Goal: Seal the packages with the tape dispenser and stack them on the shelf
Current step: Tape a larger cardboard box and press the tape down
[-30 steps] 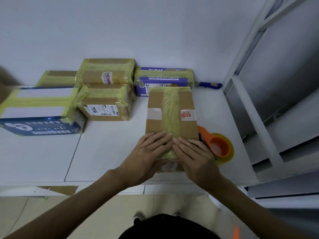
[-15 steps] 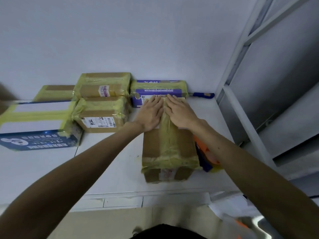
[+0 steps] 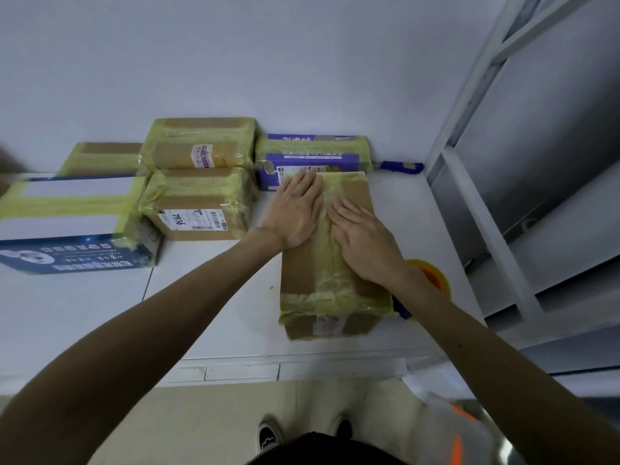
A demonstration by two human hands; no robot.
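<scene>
Pressed the left hand (image 3: 297, 213) flat on the long brown cardboard box with yellow sticky tape (image 3: 302, 273), fingers straight and close together, tips near the far end. Pressed the right hand (image 3: 365, 243) flat beside it, a bit nearer, fingers straight and a little spread, on the tape strip down the middle of the lid. Held nothing in either hand; only pushed down with open palms.

Saw the box lying on the white table (image 3: 218, 313), close to the front edge, with a second band of tape across its near end. Saw its far end right by the purple box wrapped in yellow tape (image 3: 312, 156) at the wall; touching or not, could not tell.

Saw the orange tape dispenser with a yellow roll (image 3: 432, 276) on the table just right of the brown box, partly hidden behind the right arm.

Saw the near small brown taped box (image 3: 198, 209) left of the purple one, and the far small brown taped box (image 3: 198, 146) behind it or on top of it; could not tell which. Saw a big blue and white box with yellow tape bands (image 3: 67, 223) farther left, and a flat brown taped box (image 3: 100, 157) behind that. Saw a blue handle (image 3: 401, 166) at the wall in the back corner. Saw the white metal shelf frame (image 3: 486, 209) standing right of the table.
</scene>
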